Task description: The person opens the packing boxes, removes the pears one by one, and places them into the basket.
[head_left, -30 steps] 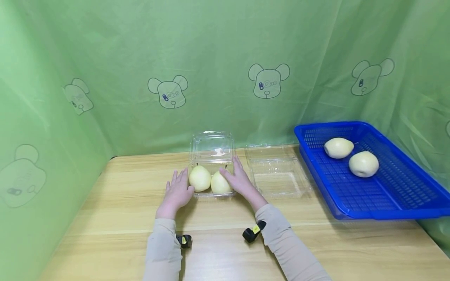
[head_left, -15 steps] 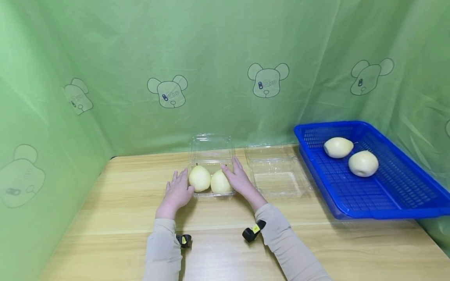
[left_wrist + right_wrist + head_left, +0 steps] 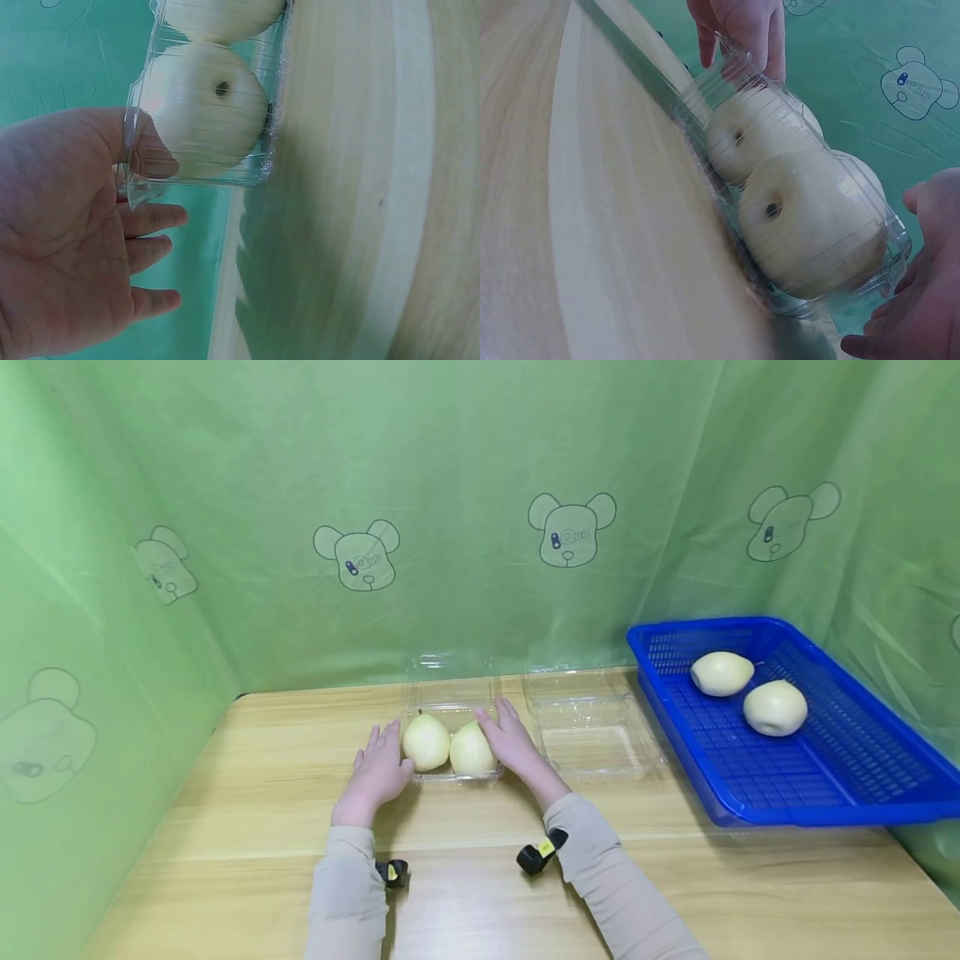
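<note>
The clear plastic hinged box (image 3: 457,778) sits at the middle of the frame, its transparent lid (image 3: 452,695) swung back behind it. To steady it well, even, light pressure from both ends seems best, since thin walls probably bow easily. The left hand (image 3: 377,770) lies at the box's left end, fingers spread and fairly straight, its thumb seen through the plastic at the near corner. The right hand (image 3: 513,742) lies along the right end, fingers straight, thumb apart from them, over the near pear; whether either thumb presses, I cannot tell. Both would likely obstruct the lid. Inside, two pale yellow round pears (image 3: 426,743) sit side by side, so keeping them low and level looks sensible.

Around this, green bear-printed fabric (image 3: 465,443) rises close behind the lid, limiting room there. The wood-grain table (image 3: 247,793) fills the lower frame. A blue perforated plastic basket (image 3: 840,817) at the right carries two more pale pears (image 3: 776,708). Between basket and right hand lies a second clear box (image 3: 592,752), which leaves that hand little sideways room.
</note>
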Motion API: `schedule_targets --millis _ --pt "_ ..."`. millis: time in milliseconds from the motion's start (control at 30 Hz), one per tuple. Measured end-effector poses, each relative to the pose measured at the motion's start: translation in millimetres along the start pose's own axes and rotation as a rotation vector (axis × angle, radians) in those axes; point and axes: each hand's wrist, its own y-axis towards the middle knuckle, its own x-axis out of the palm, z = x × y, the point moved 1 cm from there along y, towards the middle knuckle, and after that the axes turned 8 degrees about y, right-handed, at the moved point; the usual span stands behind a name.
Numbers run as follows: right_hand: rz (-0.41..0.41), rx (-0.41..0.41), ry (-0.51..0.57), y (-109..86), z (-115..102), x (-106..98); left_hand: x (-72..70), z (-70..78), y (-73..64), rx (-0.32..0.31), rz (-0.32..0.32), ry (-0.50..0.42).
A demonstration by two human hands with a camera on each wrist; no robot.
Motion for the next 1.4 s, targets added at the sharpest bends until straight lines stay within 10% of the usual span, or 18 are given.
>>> schedule_targets --millis 1000,1400 --pt "0.092 -0.085 -0.176 -15.8 -34 -9 2.0 -2.4 3.0 -0.008 0.024 0.013" --pt "-0.063 -0.146 -0.443 -25.1 -42 -1 3.6 0.5 4.3 -0.048 0.107 0.034"
